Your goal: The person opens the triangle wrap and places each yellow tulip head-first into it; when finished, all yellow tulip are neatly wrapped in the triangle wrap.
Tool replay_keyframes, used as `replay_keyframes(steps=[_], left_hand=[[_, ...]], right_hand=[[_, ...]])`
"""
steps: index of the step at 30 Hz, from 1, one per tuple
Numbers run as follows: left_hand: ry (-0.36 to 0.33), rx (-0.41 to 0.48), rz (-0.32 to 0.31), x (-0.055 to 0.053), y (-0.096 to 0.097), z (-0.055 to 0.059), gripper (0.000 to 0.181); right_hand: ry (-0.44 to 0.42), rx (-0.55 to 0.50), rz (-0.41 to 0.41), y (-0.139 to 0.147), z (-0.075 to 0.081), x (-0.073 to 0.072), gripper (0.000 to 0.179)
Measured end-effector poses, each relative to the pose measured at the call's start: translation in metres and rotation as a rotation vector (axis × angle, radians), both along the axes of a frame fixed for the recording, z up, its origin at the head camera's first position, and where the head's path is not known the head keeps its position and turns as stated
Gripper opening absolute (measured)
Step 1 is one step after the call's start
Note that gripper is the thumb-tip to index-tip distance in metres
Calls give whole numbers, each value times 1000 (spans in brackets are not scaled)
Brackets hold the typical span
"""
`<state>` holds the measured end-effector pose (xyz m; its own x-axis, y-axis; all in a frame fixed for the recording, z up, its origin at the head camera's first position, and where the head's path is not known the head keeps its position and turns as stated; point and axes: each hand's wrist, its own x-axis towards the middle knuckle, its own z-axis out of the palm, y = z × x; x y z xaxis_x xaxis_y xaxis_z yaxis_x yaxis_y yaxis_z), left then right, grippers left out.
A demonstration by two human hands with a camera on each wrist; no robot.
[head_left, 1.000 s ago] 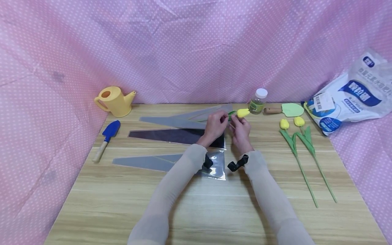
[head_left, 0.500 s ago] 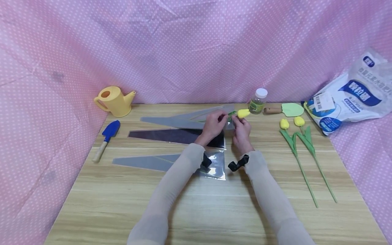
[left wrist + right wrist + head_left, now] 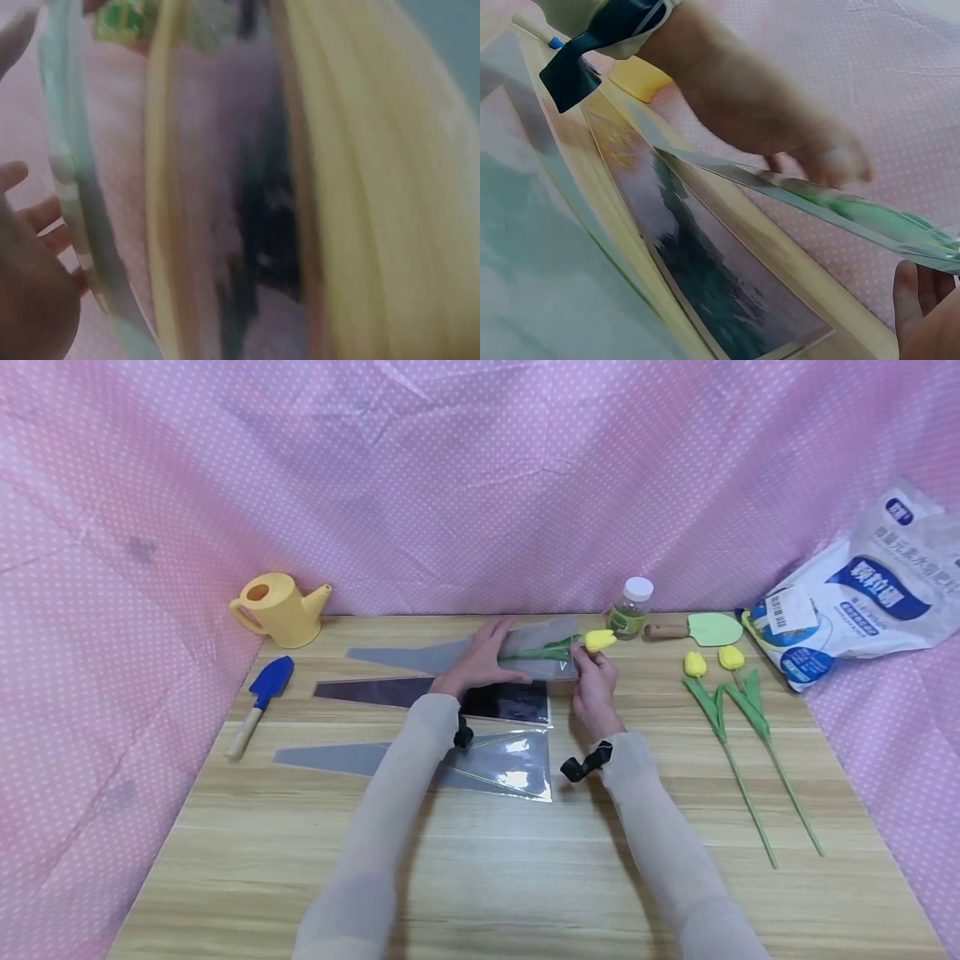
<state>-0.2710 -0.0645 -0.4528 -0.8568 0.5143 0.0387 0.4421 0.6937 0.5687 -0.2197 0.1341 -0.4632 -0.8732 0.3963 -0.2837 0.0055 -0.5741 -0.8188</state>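
Observation:
A yellow tulip (image 3: 599,641) lies inside a translucent grey flower sleeve (image 3: 558,668), its bloom outside the wide right end and its green leaves (image 3: 536,653) showing through the film. At that end my right hand (image 3: 596,689) pinches the sleeve's edge just below the bloom; whether it also grips the stem cannot be told. My left hand (image 3: 483,658) lies over the sleeve's middle, fingers extended and thumb spread. In the right wrist view, the sleeve (image 3: 780,193) is raised off the table, with the left hand (image 3: 772,112) blurred beside it.
Nearer me lie a dark flower sleeve (image 3: 367,691) and another clear grey one (image 3: 330,758). Two yellow tulips (image 3: 723,735) lie at right. Along the back stand a watering can (image 3: 285,614), a jar (image 3: 630,610), a green trowel (image 3: 712,629) and a white bag (image 3: 855,593); a blue trowel (image 3: 270,678) lies left.
My left hand has let go near the leaves and moved left along the sleeve, its fingers now extended. The tulip and sleeve have shifted slightly right; my right hand stays at the sleeve's end.

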Motion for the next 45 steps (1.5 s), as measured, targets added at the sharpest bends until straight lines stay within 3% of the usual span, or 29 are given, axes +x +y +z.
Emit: replay_keyframes(steps=[4, 9, 12, 18, 26, 32, 36, 45], left_hand=[[46, -189, -50, -3, -7, -7, 122], [117, -271, -30, -5, -6, -11, 105], [121, -285, -23, -5, -5, -10, 100], [121, -256, -20, -5, -5, -8, 97], [106, -199, -20, -4, -8, -1, 90], [111, -203, -31, -3, -9, 0, 89], [113, -216, -42, -3, -8, 1, 89], [128, -261, -55, -2, -5, 3, 89]], right_hand=[[-5, -1, 2, 2, -1, 0, 18], [-15, -5, 12, 3, -1, 1, 13], [4, -9, 17, 5, -1, 2, 8], [-2, 38, 73, 14, 1, 5, 25], [4, 169, 181, 36, 8, 15, 4], [34, 167, 127, 48, 8, 22, 21], [75, 168, 107, 51, 4, 25, 15], [165, 220, 87, 49, -4, 29, 20]])
